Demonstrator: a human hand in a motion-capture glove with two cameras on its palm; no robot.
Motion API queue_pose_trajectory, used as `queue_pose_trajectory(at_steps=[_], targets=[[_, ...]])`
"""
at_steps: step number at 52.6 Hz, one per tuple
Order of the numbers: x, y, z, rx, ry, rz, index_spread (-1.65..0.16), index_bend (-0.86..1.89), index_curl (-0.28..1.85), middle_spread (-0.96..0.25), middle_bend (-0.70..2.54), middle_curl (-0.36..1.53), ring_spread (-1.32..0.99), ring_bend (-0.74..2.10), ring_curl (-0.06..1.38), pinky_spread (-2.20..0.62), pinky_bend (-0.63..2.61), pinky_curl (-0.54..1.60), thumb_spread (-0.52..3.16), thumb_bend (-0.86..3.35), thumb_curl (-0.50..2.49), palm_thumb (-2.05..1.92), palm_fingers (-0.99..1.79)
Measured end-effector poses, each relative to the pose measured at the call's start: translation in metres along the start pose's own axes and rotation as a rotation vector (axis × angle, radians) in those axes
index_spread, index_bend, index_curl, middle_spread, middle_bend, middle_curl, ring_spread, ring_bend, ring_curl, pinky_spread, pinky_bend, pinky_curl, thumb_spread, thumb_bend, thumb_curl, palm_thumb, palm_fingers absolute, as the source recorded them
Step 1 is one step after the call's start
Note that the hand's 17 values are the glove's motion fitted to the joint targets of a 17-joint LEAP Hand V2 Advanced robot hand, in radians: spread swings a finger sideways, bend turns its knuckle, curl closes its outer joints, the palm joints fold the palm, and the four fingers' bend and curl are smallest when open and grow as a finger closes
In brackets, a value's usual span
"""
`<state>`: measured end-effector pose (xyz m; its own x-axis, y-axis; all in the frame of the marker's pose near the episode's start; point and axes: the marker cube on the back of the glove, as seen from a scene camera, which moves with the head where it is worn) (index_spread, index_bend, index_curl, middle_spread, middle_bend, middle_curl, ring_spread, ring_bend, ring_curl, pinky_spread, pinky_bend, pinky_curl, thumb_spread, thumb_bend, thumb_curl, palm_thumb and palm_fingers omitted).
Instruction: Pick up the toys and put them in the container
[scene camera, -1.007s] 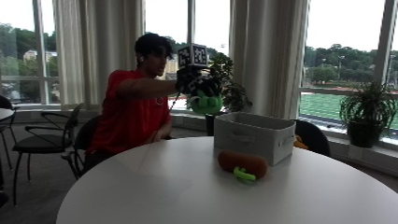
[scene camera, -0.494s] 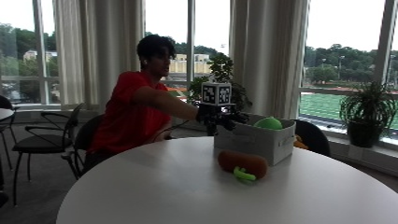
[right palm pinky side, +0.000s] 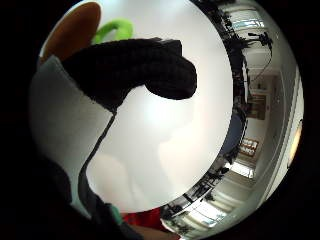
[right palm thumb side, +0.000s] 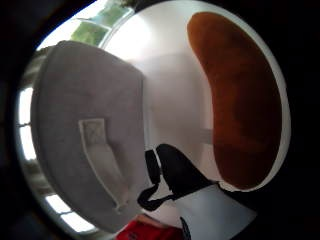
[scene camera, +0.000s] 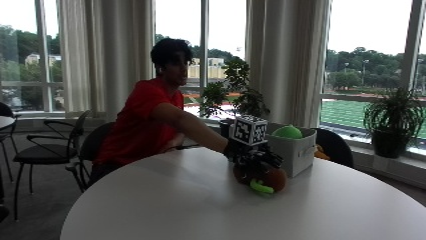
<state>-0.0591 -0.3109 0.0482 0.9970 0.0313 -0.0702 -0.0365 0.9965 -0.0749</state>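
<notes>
With a green plush toy already seen in the grey fabric container, the black-gloved right hand is positioned over the brown plush toy with a green appendage on the round white tabletop beside the container; the grip state cannot be told, and closure round the toy is judged to be required next.

Office lounge: round white table, chairs, curtained windows.

Round white table. On it, toward the far right side: a grey fabric container, and just in front of it, on the near side, a brown plush toy with a green part.
</notes>
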Motion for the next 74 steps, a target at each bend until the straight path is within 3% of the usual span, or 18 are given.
queue_pose_trajectory(at_steps=[19, 27, 31, 32, 34, 35, 41, 50, 59, 74], targets=[[-0.001, -0.03, 0.021, -0.087, 0.041, 0.02, -0.36, 0.08, 0.12, -0.02, 0.08, 0.21, 0.06, 0.25, 0.31, 0.1, 1.49, 0.37, 1.03, -0.03, 0.33, 0.0, -0.23], [0.002, -0.032, 0.02, -0.11, 0.058, 0.018, -0.37, 0.08, 0.1, 0.0, 0.07, 0.17, 0.08, 0.51, 0.37, 0.04, 1.52, 0.38, 1.08, 0.0, 0.35, 0.07, -0.16], [0.002, -0.031, 0.02, -0.124, 0.034, 0.028, -0.39, 0.08, 0.09, 0.01, 0.04, 0.14, -0.02, 0.91, 0.47, -0.03, 1.48, 0.36, 1.14, 0.05, 0.37, 0.19, 0.0], [0.002, -0.03, 0.02, -0.127, 0.028, 0.032, -0.39, 0.09, 0.1, 0.01, 0.07, 0.14, 0.01, 0.86, 0.45, -0.01, 1.5, 0.37, 1.13, 0.03, 0.37, 0.16, -0.08], [0.002, -0.029, 0.02, -0.131, 0.017, 0.04, -0.4, 0.05, 0.08, 0.0, 0.04, 0.12, -0.1, 1.07, 0.52, -0.16, 1.59, 0.39, 1.19, 0.09, 0.39, 0.27, 0.11], [0.002, -0.028, 0.019, -0.13, 0.012, 0.045, -0.4, 0.06, 0.08, 0.01, 0.05, 0.12, -0.11, 1.09, 0.5, -0.16, 1.56, 0.36, 1.19, 0.08, 0.39, 0.27, 0.06], [0.003, -0.023, 0.017, -0.056, -0.005, 0.074, -0.42, 0.22, 0.13, -0.04, 0.1, 0.1, -0.25, 1.15, 0.51, -0.32, 1.61, 0.37, 1.27, 0.18, 0.44, 0.44, 0.28], [0.009, -0.002, 0.015, 0.022, -0.077, 0.081, -0.45, 0.4, 0.22, -0.2, 0.3, 0.18, -0.4, 1.06, 0.47, -0.41, 1.33, 0.31, 1.07, 0.24, 0.58, 0.66, 0.67], [0.017, 0.028, -0.002, 0.017, -0.136, 0.098, -0.46, 0.45, 0.29, -0.34, 0.34, 0.23, -0.46, 1.0, 0.46, -0.44, 1.19, 0.3, 0.88, 0.22, 0.68, 0.72, 0.8], [0.011, 0.08, -0.127, 0.18, -0.052, 0.085, -0.48, 0.47, 0.38, -0.45, 0.32, 0.28, -0.48, 0.95, 0.45, -0.46, 1.06, 0.33, 0.65, 0.2, 0.82, 0.74, 0.89]])
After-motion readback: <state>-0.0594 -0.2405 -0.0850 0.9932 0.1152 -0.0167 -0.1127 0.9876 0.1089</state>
